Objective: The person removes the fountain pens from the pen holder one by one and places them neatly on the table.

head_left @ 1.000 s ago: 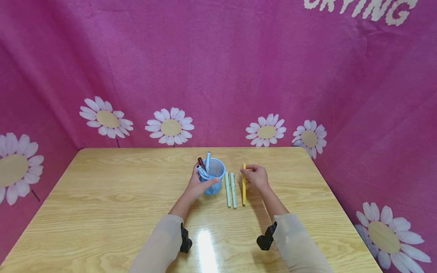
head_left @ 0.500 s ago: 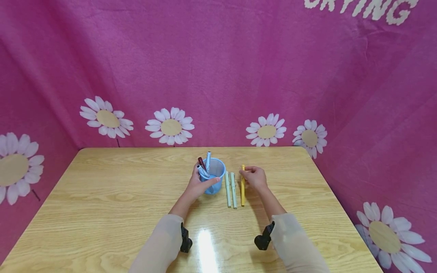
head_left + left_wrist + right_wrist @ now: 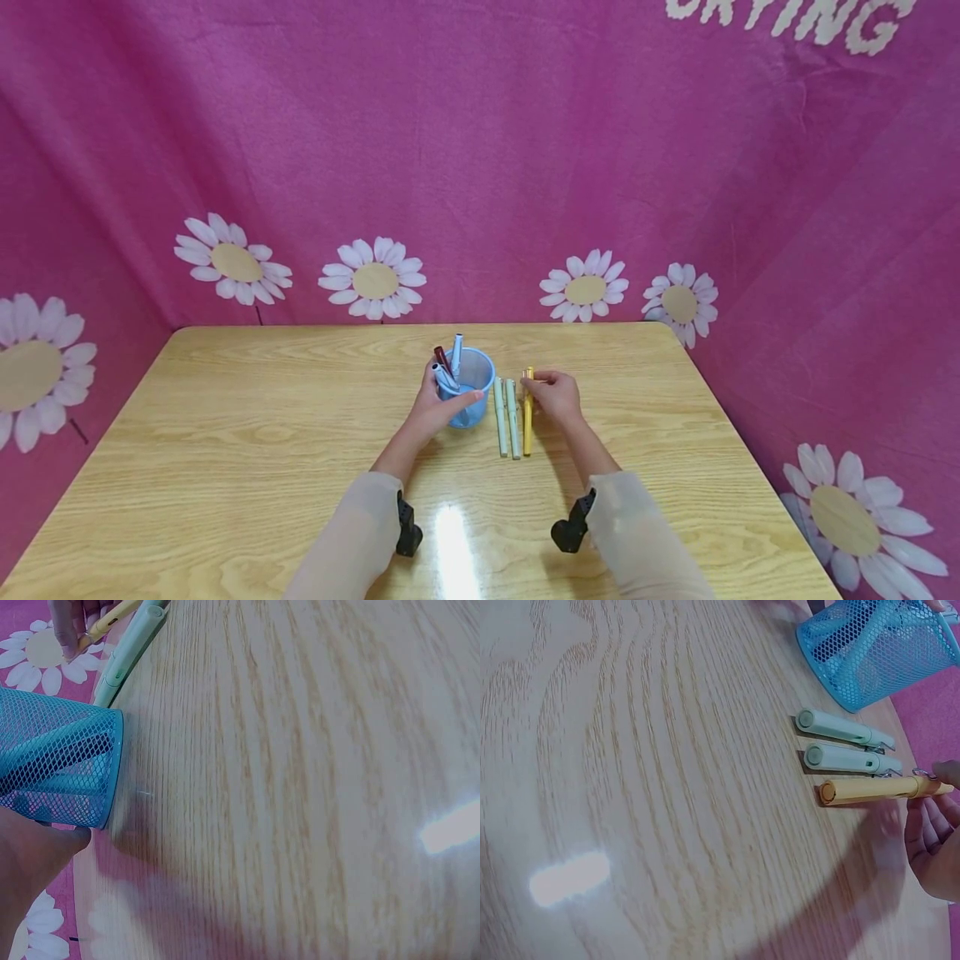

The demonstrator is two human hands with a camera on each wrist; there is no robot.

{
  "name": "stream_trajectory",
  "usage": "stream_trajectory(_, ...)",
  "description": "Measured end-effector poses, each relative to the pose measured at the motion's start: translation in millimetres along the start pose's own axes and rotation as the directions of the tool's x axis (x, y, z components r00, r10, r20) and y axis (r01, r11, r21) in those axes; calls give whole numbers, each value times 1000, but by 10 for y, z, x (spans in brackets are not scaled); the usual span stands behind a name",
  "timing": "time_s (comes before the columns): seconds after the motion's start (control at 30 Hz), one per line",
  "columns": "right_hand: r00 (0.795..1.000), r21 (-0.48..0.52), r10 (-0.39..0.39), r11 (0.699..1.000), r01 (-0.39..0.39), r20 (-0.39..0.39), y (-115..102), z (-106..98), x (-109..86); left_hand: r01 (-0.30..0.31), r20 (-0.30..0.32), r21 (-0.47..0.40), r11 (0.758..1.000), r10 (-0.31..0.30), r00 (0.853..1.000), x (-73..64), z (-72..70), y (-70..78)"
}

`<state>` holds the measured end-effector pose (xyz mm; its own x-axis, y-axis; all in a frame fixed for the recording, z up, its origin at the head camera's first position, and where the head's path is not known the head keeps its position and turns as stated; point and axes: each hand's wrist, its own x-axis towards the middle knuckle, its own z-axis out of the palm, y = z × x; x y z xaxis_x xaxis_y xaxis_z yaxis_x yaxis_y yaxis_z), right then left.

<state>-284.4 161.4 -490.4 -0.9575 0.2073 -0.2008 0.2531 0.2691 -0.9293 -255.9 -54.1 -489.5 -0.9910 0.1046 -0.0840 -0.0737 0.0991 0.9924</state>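
Note:
My left hand [image 3: 437, 408] grips a blue mesh pen cup [image 3: 472, 408] from its left side, thumb across the front. Inside it lean a dark red pen [image 3: 442, 360] and two light blue pens [image 3: 457, 354]. My right hand [image 3: 557, 395] pinches a yellow pen [image 3: 528, 425] near its clip end; the right wrist view shows thumb and fingers around that end. Two pale green pens [image 3: 847, 727] lie side by side between the cup and the yellow pen. The yellow pen lies roughly parallel to them, close on their right.
The wooden table [image 3: 262, 450] carries a bright light reflection [image 3: 456, 550] near its front. A pink cloth with daisies [image 3: 480, 167] hangs behind the table and along both sides. A black wrist camera [image 3: 408, 533] sits on each forearm.
My right hand has slid the yellow pen left, nearer the two green pens, and slightly toward me. The left hand and the pen cup have stayed in place.

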Motion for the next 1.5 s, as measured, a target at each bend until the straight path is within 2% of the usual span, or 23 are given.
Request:
stream_trajectory(0.17,1000,-3,4,1000,-4,-30,52,30,22,-4,7,-4,1000,4,1000,0,-6,-5)
stream_trajectory(0.4,999,-35,15,999,-17,-48,63,65,34,21,3,17,1000,-21,1000,8,-5,-1)
stream_trajectory(0.43,999,-38,16,999,-18,-47,62,70,33,27,9,17,999,-27,1000,-19,-9,43)
stream_trajectory(0.63,998,-64,18,998,-22,-59,80,105,23,18,7,3,1000,-18,1000,-28,-3,40)
stream_trajectory(0.67,998,-68,22,997,-26,-60,84,108,24,13,0,4,1000,-13,1000,-1,2,-4)
stream_trajectory(0.97,997,-118,28,992,-35,-66,99,106,31,36,-9,24,999,-36,999,10,8,-6)
stream_trajectory(1.2,998,-125,3,992,-11,-59,106,117,26,22,-8,15,1000,-22,1000,17,5,-4)
stream_trajectory(1.5,998,-157,43,986,-50,-48,117,114,-1,12,-2,19,1000,-12,1000,16,-6,-16)
